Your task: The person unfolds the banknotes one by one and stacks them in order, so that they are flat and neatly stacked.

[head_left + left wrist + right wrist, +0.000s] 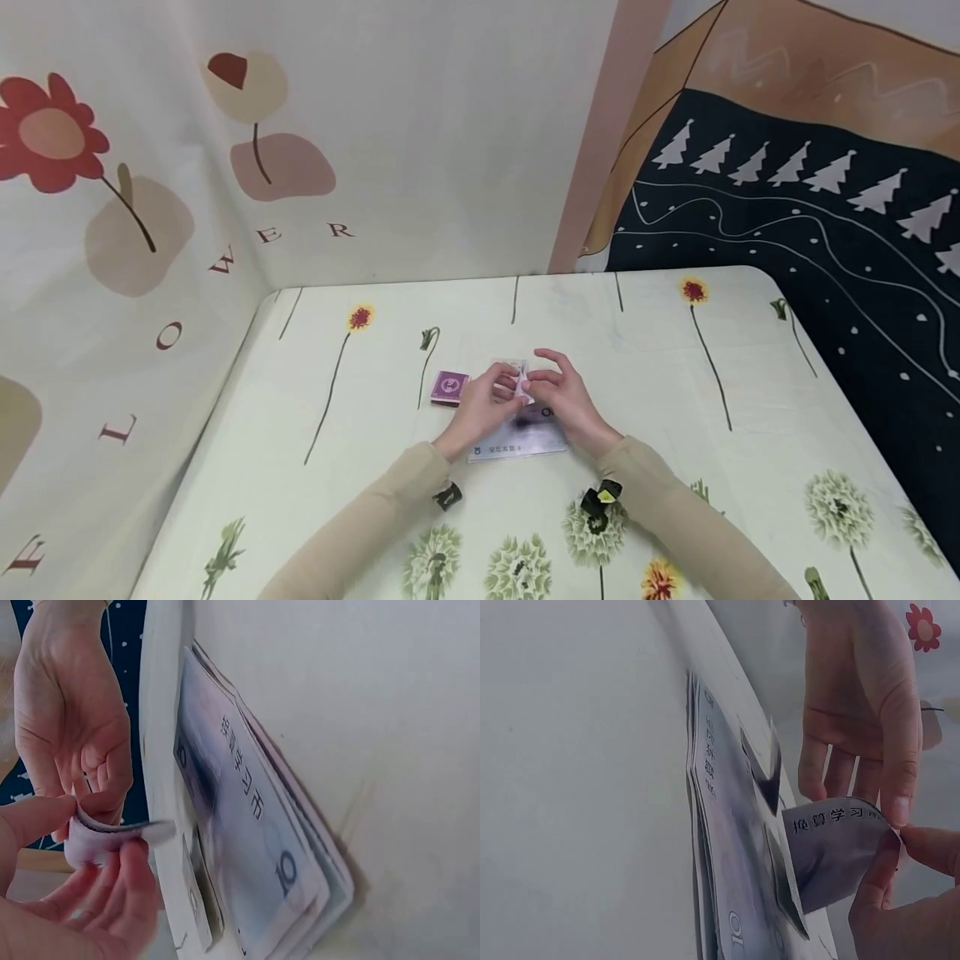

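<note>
A small play banknote (829,851), pale purple with printed characters, is bent between the two hands. My left hand (478,408) pinches it between thumb and fingers. At the opposite edge, my right hand (576,408) pinches a corner with thumb and forefinger. Below the hands lies a stack of larger play banknotes (244,802), marked 10, flat on the table. Beside the stack, smaller pieces of paper (784,874) stand partly raised and creased. In the head view the hands hide part of the stack.
A purple matchbox-like box (450,386) sits left of the left hand. The table (637,350) wears a flower-printed cloth. Printed curtains (420,150) hang behind and at the sides. A black strap (600,497) hangs at the right wrist.
</note>
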### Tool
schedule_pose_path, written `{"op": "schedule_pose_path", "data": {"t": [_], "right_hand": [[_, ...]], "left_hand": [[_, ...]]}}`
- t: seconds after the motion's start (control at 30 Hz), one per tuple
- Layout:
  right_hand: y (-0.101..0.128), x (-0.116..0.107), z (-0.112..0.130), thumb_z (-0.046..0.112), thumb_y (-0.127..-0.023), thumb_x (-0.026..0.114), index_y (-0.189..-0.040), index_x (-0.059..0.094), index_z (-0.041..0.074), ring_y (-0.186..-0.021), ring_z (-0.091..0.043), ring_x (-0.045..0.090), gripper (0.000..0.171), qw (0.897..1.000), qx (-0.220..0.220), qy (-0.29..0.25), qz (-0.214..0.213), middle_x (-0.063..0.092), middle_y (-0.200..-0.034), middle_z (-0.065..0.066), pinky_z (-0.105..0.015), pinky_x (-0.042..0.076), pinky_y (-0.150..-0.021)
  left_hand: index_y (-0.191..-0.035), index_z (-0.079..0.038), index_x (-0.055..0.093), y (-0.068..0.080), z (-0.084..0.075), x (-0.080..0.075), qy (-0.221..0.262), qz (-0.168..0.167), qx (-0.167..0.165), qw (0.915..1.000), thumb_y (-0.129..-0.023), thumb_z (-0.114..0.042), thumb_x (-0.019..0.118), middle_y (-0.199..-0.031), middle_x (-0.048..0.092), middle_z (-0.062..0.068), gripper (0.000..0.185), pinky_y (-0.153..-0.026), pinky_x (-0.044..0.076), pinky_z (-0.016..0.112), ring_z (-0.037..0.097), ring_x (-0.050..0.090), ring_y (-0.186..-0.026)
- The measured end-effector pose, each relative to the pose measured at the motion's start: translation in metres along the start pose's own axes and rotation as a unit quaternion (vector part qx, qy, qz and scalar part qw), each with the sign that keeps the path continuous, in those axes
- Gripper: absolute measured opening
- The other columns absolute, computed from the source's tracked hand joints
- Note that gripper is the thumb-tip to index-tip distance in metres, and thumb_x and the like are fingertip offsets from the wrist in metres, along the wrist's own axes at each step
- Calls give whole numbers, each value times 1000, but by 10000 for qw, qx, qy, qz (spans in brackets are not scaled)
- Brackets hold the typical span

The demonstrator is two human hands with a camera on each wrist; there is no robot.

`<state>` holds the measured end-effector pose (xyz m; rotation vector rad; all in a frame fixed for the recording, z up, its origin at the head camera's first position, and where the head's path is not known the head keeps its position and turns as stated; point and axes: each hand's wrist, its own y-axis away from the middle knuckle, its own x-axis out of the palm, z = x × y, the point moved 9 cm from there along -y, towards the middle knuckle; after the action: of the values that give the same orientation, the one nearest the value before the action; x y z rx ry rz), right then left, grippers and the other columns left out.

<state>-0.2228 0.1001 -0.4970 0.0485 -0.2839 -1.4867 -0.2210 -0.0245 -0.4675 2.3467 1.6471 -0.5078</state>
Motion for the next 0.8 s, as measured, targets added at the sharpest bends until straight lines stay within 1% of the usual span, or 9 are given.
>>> {"op": "schedule_pose_path", "data": {"t": [0.1, 0.17, 0.3, 0.37, 0.5, 0.63, 0.73, 0.8], "right_hand": [[1, -2, -1, -4, -87, 64, -142, 36, 1, -83, -11, 63, 62, 10000, 15, -39, 50, 62, -99, -10, -23, 50, -68], [1, -3, -3, -3, -87, 64, -143, 35, 0, -83, -11, 63, 63, 9999, 52, -94, 79, 62, -98, -8, -23, 50, -68], [2, -5, -6, -3, -89, 63, -144, 32, -1, -82, -10, 63, 63, 9989, 152, -396, 211, 63, -94, -3, -22, 50, -69], [3, -5, -6, -4, -90, 61, -145, 30, -1, -83, -10, 62, 63, 9975, 177, -615, 305, 63, -94, -2, -21, 50, -72], [6, -4, -6, -4, -91, 59, -147, 26, 1, -86, -11, 62, 65, 9955, 196, -773, 515, 63, -96, -2, -21, 51, -75], [6, -4, -8, -3, -92, 59, -149, 24, 2, -87, -12, 62, 68, 9947, 215, -791, 624, 62, -97, -3, -22, 51, -76], [6, -3, -8, -3, -91, 60, -149, 22, 2, -87, -13, 61, 70, 9941, 208, -810, 693, 62, -98, -3, -22, 50, -73], [6, -2, -9, -3, -90, 61, -149, 22, 2, -86, -13, 61, 71, 9936, 200, -813, 757, 61, -98, -4, -22, 50, -71]], "left_hand": [[-124, -2, 52, 2, 0, 3, 241, 35, -90, 9997, -84, 0, 70, -105, 64, 19, 44, -75, 57, 29, 32, 67, -90], [-128, -2, 49, 3, -2, 4, 368, 62, -64, 9993, -85, 1, 68, -107, 64, 21, 48, -74, 57, 29, 32, 67, -91], [-134, -4, 44, 5, -2, 7, 677, 73, -36, 9977, -85, 5, 63, -109, 63, 23, 54, -72, 57, 27, 32, 68, -92], [-137, -4, 41, 5, -1, 8, 968, 91, -73, 9952, -86, 8, 61, -109, 62, 24, 56, -72, 57, 28, 33, 67, -93], [-140, -2, 37, 5, 2, 10, 1466, 107, -189, 9890, -91, 5, 59, -108, 61, 24, 54, -74, 58, 35, 35, 67, -91], [-140, 0, 37, 5, 5, 11, 1677, 84, -315, 9853, -95, -2, 58, -106, 61, 24, 50, -76, 57, 44, 39, 67, -88], [-138, 2, 38, 6, 2, 10, 1853, 43, -464, 9816, -96, 0, 54, -103, 62, 26, 45, -77, 57, 46, 42, 66, -88], [-137, 4, 38, 8, -4, 7, 1993, 3, -584, 9782, -97, 2, 50, -102, 62, 27, 42, -78, 56, 46, 43, 65, -89]]}}
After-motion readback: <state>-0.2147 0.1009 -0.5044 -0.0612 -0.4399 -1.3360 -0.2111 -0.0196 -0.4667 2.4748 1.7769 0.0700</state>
